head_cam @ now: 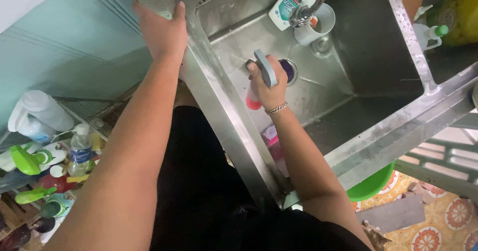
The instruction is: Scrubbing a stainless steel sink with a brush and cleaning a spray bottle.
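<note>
Grip of the right hand (268,84): the fingers are wrapped tight around a pink-bodied brush with a grey handle (265,68), which is held inside the steel sink (378,47), just above the dark drain opening (289,70). A chain bracelet (277,108) is worn on that wrist. The left hand (163,32) is laid flat on the sink's left rim, fingers spread over the edge; whether the pale green bit seen at the fingertips is pinched cannot be told. At the far end of the basin a white mug (318,24) is seen under the coiled metal faucet hose (311,4), with a white detergent pouch (288,4) lying just beside it. A pink scrubber (271,134) lies against the near wall of the basin. Plastic bottles (50,151) are crowded on the floor to the left, and a green basin (371,184) is partly seen beneath the sink.
</note>
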